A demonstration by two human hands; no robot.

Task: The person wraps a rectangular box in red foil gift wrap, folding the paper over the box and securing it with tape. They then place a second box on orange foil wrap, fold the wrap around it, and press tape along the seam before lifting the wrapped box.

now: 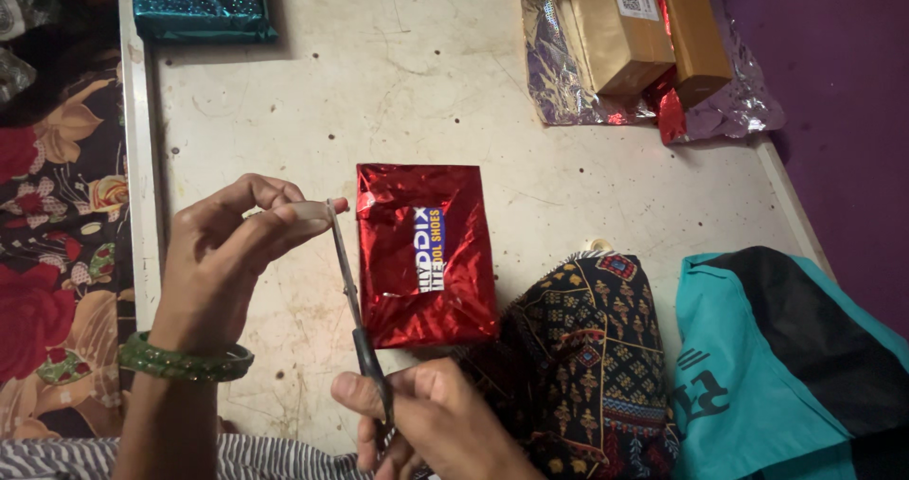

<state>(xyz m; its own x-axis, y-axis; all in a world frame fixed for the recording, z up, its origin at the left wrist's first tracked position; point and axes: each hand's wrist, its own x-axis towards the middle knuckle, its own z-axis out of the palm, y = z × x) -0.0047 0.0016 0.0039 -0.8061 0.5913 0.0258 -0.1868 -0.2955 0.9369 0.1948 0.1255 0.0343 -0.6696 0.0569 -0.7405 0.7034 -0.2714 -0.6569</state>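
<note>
At the left of the frame, a short strip of clear tape [301, 217] is pinched between thumb and fingers of the left hand [227, 253], which wears a green bangle [185, 359] at the wrist. The fingers are pressed together on the strip's left end. Scissors [355, 300] are gripped by the right hand [440, 423] at the bottom centre, the fingers curled shut around the handles, which are hidden inside the fist. The blade tips meet the tape's right end; whether the blades are parted cannot be made out. Just right of the scissors, a box wrapped in red foil [426, 253] lies on the worn white desk [379, 82], a printed patch left uncovered. At upper right, gold boxes [644, 26] rest on silver foil [568, 82], cut off by the top edge. A teal wrapped parcel [201, 5] is cropped at upper left.
</note>
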